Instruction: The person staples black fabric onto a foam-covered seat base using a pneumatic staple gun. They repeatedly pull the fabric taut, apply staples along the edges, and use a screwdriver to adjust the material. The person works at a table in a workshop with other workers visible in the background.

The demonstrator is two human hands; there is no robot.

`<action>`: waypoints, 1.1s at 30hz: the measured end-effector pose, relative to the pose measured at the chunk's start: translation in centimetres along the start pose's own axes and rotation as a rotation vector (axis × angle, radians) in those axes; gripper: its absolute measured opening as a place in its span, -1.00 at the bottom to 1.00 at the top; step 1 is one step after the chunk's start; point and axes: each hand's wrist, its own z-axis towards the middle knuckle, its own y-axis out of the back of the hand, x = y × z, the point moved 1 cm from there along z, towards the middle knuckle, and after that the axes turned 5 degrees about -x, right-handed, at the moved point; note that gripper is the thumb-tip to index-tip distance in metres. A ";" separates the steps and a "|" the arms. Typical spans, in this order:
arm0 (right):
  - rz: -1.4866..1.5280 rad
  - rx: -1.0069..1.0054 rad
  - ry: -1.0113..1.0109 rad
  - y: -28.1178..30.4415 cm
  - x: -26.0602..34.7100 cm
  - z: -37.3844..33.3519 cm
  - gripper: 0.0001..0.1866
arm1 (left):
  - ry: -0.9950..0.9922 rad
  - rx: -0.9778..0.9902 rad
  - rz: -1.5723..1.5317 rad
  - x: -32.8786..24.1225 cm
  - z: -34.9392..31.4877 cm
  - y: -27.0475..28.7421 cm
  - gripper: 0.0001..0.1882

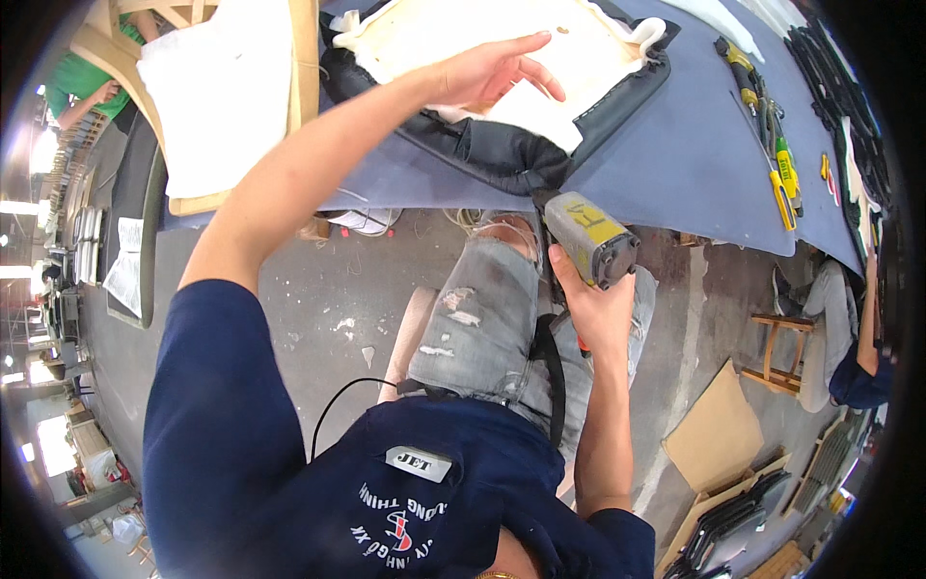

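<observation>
Over an upholstered cushion panel with black covering folded round its edge, my left hand reaches out with its thumb and fingers apart. A pale inner board shows in the middle of the panel, and a white flap lies just below the fingers. Whether the fingertips touch the flap I cannot tell. My right hand is wrapped round the handle of a grey and yellow staple gun. Its nose points at the panel's near corner; contact there is unclear.
The panel rests on a blue-grey covered table. Screwdrivers and a yellow-handled tool lie to the right. A wooden frame with white sheeting stands at left. Co-workers are at far left and right; cardboard leans at lower right.
</observation>
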 end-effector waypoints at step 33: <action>-0.118 0.023 0.075 0.0 0.2 -1.3 -0.27 | -0.653 -0.095 1.052 4.6 -1.5 -2.1 -0.54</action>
